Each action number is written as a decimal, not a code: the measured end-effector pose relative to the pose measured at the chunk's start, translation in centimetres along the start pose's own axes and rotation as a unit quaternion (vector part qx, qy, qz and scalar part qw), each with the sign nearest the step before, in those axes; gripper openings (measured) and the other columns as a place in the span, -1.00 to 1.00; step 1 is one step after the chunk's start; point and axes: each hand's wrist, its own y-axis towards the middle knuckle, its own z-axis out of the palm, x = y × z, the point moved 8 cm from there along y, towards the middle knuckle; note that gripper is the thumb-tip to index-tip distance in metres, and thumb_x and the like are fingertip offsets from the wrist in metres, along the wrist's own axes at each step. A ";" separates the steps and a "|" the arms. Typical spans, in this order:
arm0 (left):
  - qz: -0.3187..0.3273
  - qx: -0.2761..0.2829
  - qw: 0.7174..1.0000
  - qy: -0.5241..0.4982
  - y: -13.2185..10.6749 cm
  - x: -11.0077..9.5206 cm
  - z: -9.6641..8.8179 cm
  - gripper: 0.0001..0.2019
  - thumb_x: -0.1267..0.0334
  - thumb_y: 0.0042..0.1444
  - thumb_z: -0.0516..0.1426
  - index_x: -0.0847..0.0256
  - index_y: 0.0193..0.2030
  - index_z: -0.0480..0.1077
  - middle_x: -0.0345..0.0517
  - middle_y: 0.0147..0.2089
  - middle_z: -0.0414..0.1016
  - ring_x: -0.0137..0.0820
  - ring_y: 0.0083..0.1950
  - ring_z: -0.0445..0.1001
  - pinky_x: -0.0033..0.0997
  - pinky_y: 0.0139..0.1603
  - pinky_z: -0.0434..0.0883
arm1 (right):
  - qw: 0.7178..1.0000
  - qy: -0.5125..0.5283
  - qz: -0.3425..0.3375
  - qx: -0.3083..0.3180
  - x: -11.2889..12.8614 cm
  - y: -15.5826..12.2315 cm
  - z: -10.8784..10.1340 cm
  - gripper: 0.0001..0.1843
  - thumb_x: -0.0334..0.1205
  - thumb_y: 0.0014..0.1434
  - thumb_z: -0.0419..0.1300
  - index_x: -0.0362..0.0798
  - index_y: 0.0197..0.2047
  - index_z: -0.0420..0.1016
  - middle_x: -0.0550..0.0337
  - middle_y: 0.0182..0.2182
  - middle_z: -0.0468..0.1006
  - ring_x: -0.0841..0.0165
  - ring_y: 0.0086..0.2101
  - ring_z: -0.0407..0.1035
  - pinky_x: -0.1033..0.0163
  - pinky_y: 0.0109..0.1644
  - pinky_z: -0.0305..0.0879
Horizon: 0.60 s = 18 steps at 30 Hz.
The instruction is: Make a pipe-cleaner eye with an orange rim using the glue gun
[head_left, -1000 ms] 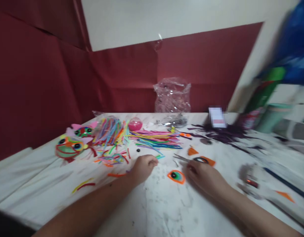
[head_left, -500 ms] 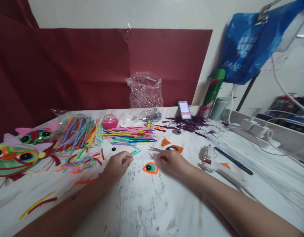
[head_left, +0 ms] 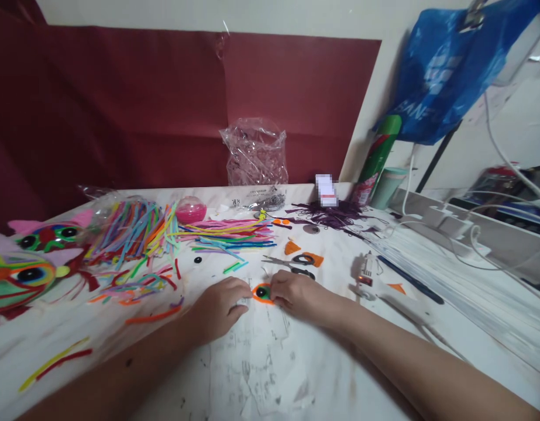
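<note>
An eye shape made of coiled pipe cleaners [head_left: 263, 294], orange outside with green and a black centre, lies on the paper in front of me. My right hand [head_left: 298, 295] has its fingers closed on the eye's right end and covers that part. My left hand [head_left: 223, 307] reaches the eye's left tip with its fingertips; its thumb stands apart from the fingers. Just beyond my right hand lie scissors [head_left: 285, 261] with black handles, beside orange felt scraps [head_left: 292, 248]. Short green and blue pipe cleaner pieces [head_left: 235, 267] and a black bead-like eye [head_left: 198, 260] lie farther left.
Bundled pipe cleaners [head_left: 129, 231] and two decorated masks [head_left: 21, 275] fill the left side. A hot glue gun [head_left: 366, 272], its cord and a dark stick [head_left: 410, 279] lie at right. Purple strands [head_left: 335, 216] and a phone [head_left: 326, 190] are at the back.
My right hand has moved from beside the scissors onto the eye, leaving the scissors on the table. My left hand has left the short green and blue pieces and come to the eye.
</note>
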 end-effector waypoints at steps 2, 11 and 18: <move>0.001 0.009 1.000 0.004 0.0 -0.1 0.1 -0.82 0.41 0.14 0.04 0.22 -0.15 0.40 -0.01 -0.14 0.50 -0.28 -0.09 0.45 -0.29 -0.08 0.41 | 1.000 -0.002 0.003 -0.007 0.1 0.1 -0.1 -0.80 -0.53 0.12 0.10 -0.15 -0.36 0.54 0.02 -0.32 0.52 0.34 -0.32 0.42 0.34 -0.30 0.31; 0.016 0.017 0.999 0.040 0.0 -1.3 -0.4 -0.79 0.48 0.12 0.02 0.23 -0.17 0.41 0.00 -0.16 0.42 -0.27 -0.11 0.38 -0.29 -0.12 0.37 | 0.999 -0.003 -0.044 -0.009 1.1 -0.2 -0.8 -0.75 -0.51 0.14 0.09 -0.07 -0.30 0.57 0.09 -0.27 0.55 0.37 -0.26 0.44 0.36 -0.23 0.32; 0.022 0.001 1.000 0.018 -0.1 -0.9 -0.9 -0.73 0.54 0.11 -0.08 0.25 -0.21 0.38 -0.03 -0.26 0.44 -0.33 -0.21 0.38 -0.36 -0.23 0.35 | 0.998 -0.030 -0.048 0.012 1.6 -0.5 -0.5 -0.74 -0.49 0.16 0.08 -0.05 -0.25 0.56 0.08 -0.23 0.54 0.34 -0.21 0.42 0.34 -0.21 0.32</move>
